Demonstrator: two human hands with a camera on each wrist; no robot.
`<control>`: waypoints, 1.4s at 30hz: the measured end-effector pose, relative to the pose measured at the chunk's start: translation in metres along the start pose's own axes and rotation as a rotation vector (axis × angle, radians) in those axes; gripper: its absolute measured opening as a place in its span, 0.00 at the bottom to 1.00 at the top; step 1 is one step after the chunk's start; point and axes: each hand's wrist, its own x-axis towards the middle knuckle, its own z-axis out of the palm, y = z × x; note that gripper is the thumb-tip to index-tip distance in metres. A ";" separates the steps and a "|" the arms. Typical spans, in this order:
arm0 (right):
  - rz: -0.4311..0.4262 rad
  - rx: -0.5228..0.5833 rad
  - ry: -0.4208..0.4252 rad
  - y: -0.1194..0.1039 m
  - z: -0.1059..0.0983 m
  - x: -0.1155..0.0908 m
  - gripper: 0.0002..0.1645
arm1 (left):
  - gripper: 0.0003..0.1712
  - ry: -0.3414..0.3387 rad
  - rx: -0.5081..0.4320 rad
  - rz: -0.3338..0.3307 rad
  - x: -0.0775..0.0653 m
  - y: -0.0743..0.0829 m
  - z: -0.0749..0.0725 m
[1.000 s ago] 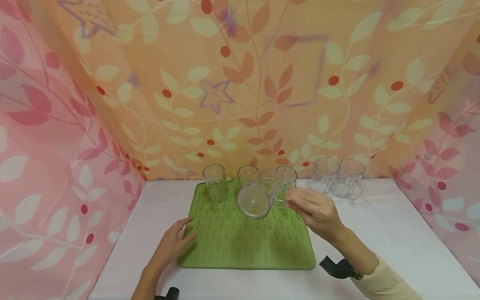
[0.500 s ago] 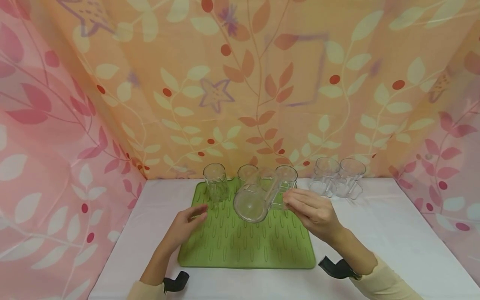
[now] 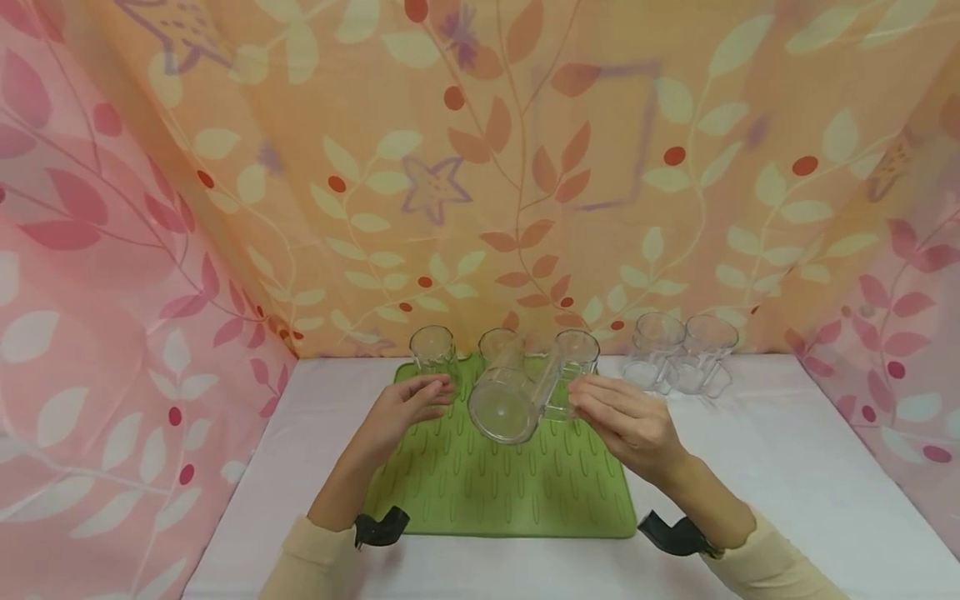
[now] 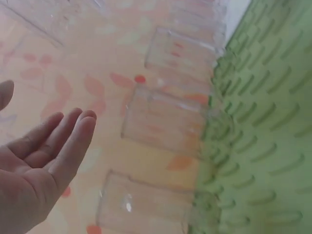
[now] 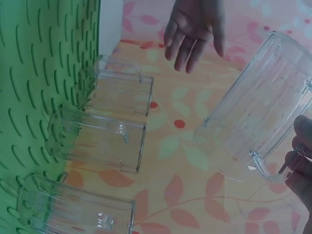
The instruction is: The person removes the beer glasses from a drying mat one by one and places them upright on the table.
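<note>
My right hand (image 3: 626, 421) grips the handle of a clear glass mug (image 3: 504, 408), held tilted in the air above the green mat (image 3: 525, 500), its round base turned toward me. In the right wrist view the fingers are curled round the handle of this mug (image 5: 258, 107). Left of the mug, my left hand (image 3: 405, 408) hovers over the mat, apart from the mug, fingers extended. The left wrist view shows that hand (image 4: 44, 161) holding nothing. Behind it stands a glass mug (image 3: 432, 343), partly covered by the fingers.
Two more mugs stand along the mat's back edge, a middle mug (image 3: 497, 340) and a right mug (image 3: 579, 346). Off the mat at the back right are two further mugs, one (image 3: 656, 350) beside the other (image 3: 708, 354). A patterned cloth (image 3: 360, 167) hangs behind the white table (image 3: 787, 467).
My left hand has moved up and to the right, from the mat's left edge toward the raised mug. The right hand keeps the mug nearly in place, lowered and tilted slightly.
</note>
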 end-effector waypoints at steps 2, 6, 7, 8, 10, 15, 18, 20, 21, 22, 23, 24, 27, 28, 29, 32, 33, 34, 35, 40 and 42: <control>-0.008 -0.002 0.002 -0.001 0.001 0.000 0.15 | 0.32 -0.019 -0.025 -0.020 0.004 0.006 0.002; -0.017 -0.022 -0.003 -0.002 0.002 -0.001 0.14 | 0.34 -0.075 -0.062 -0.042 0.013 0.019 0.010; -0.020 -0.030 -0.003 -0.002 0.002 -0.001 0.14 | 0.34 -0.092 -0.068 -0.042 0.015 0.023 0.012; -0.020 -0.036 -0.005 -0.002 0.002 -0.001 0.14 | 0.34 -0.104 -0.076 -0.043 0.018 0.027 0.014; -0.023 -0.045 -0.006 -0.002 0.002 -0.001 0.14 | 0.34 -0.124 -0.090 -0.049 0.024 0.035 0.018; -0.032 -0.063 -0.015 -0.003 0.002 0.001 0.13 | 0.32 -0.158 -0.123 -0.098 0.034 0.050 0.026; -0.046 -0.070 -0.013 -0.003 0.003 0.001 0.13 | 0.33 -0.199 -0.152 -0.110 0.038 0.053 0.031; -0.059 -0.074 -0.009 -0.003 0.003 0.002 0.12 | 0.33 -0.219 -0.173 -0.113 0.038 0.054 0.034; -0.065 -0.077 -0.008 -0.003 0.004 0.002 0.12 | 0.34 -0.228 -0.183 -0.115 0.039 0.054 0.035; -0.070 -0.078 -0.008 -0.002 0.004 0.002 0.12 | 0.34 -0.240 -0.193 -0.113 0.039 0.053 0.036; -0.077 -0.082 -0.009 -0.002 0.004 0.001 0.12 | 0.35 -0.245 -0.204 -0.118 0.039 0.053 0.037; -0.082 -0.083 -0.009 -0.002 0.004 0.002 0.12 | 0.35 -0.253 -0.219 -0.122 0.040 0.052 0.039; -0.101 -0.102 -0.016 -0.003 0.005 0.002 0.13 | 0.36 -0.277 -0.266 -0.139 0.041 0.049 0.042; -0.109 -0.110 -0.018 -0.003 0.006 0.003 0.13 | 0.37 -0.284 -0.279 -0.151 0.041 0.048 0.043; -0.117 -0.121 -0.022 -0.003 0.006 0.004 0.13 | 0.37 -0.289 -0.291 -0.169 0.042 0.048 0.044; -0.145 -0.156 -0.031 -0.005 0.007 0.006 0.13 | 0.39 -0.314 -0.311 -0.210 0.042 0.046 0.047; -0.152 -0.165 -0.036 -0.005 0.007 0.007 0.13 | 0.39 -0.328 -0.312 -0.226 0.042 0.046 0.047; -0.160 -0.174 -0.040 -0.006 0.007 0.008 0.14 | 0.40 -0.341 -0.307 -0.235 0.043 0.046 0.048; -0.166 -0.181 -0.045 -0.006 0.007 0.008 0.14 | 0.40 -0.353 -0.302 -0.240 0.043 0.046 0.049; -0.186 -0.201 -0.061 -0.007 0.008 0.009 0.14 | 0.42 -0.387 -0.319 -0.277 0.044 0.045 0.052; -0.189 -0.203 -0.065 -0.007 0.008 0.008 0.14 | 0.43 -0.384 -0.333 -0.300 0.044 0.045 0.052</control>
